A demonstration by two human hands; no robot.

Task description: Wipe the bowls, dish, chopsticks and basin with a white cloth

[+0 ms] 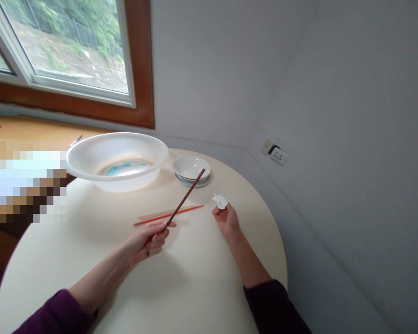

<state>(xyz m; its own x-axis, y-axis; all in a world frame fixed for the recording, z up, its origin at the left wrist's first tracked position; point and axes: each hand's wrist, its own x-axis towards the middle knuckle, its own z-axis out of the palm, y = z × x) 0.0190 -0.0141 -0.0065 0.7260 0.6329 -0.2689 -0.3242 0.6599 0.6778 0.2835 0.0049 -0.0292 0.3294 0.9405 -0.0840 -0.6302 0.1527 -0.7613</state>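
Note:
My left hand (149,242) is closed around the lower end of a dark brown chopstick (186,197), which slants up and to the right above the table. In my right hand (227,219) a crumpled white tissue (220,201) is pinched at the fingertips, apart from the chopstick. Just beyond my left hand, a red chopstick (167,215) lies on the table beside light wooden chopsticks (153,215). The chopstick's upper tip overlaps, in this view, a white bowl (186,166) stacked on another dish.
A large translucent white basin (118,176) with a blue pattern at its bottom stands at the back left of the round cream table (195,297). Behind it are a wooden desk (38,125) and a window. A wall socket (278,156) sits on the right wall.

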